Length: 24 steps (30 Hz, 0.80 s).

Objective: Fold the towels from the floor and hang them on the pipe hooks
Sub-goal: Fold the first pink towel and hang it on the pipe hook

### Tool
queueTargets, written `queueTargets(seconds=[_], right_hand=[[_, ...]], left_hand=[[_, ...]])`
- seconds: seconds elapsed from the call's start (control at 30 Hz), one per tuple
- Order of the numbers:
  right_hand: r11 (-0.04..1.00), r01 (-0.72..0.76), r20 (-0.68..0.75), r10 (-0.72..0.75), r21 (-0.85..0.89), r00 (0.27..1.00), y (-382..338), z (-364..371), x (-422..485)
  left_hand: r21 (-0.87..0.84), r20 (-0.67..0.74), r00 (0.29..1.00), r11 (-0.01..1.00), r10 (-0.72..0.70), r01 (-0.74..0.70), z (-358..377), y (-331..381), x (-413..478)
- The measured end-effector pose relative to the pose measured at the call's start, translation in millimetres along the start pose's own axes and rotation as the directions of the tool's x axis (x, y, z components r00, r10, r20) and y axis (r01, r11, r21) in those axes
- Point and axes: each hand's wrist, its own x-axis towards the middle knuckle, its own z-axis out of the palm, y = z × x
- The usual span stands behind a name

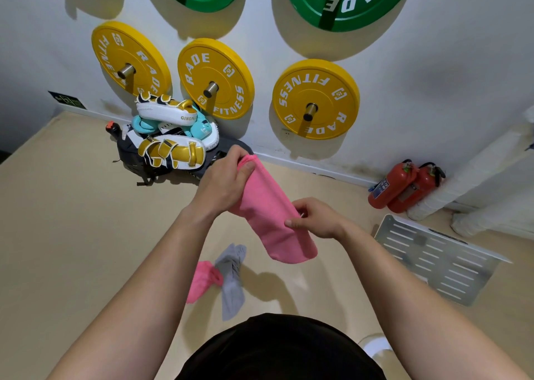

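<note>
I hold a pink towel (270,212) in the air in front of me, folded into a long strip that hangs down to the right. My left hand (228,177) pinches its upper end between thumb and fingers. My right hand (313,218) grips its right edge lower down. On the beige floor below lie a second pink towel (202,281) and a grey towel (232,281), crumpled and touching each other. No pipe hooks can be made out for certain.
Yellow weight plates (316,99) and green ones hang on pegs on the white wall. Boxing pads and gloves (170,131) are piled on a dark bag at the wall's foot. Two red fire extinguishers (404,186) and a slotted metal panel (433,258) lie at the right, beside white pipes (474,174).
</note>
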Motion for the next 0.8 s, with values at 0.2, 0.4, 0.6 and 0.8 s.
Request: queueTargets(seconds=[0.2, 0.4, 0.6, 0.8], right_hand=[[0.991, -0.127, 0.012, 0.127, 0.04, 0.992, 28, 12, -9], [0.993, -0.107, -0.09, 0.111, 0.05, 0.99, 25, 14, -15], [0.987, -0.096, -0.002, 0.097, 0.132, 0.995, 42, 12, -21], [0.902, -0.086, -0.188, 0.179, 0.423, 0.966, 45, 3, -28]], left_hand=[[0.041, -0.119, 0.992, 0.997, -0.053, 0.058, -8, -9, 0], [-0.051, -0.217, 0.962, 0.986, -0.165, 0.158, -9, -12, -2], [-0.093, -0.293, 0.904, 0.951, -0.31, 0.296, -18, -27, 4], [-0.062, -0.284, 0.853, 0.897, -0.437, 0.438, -11, -41, -3]])
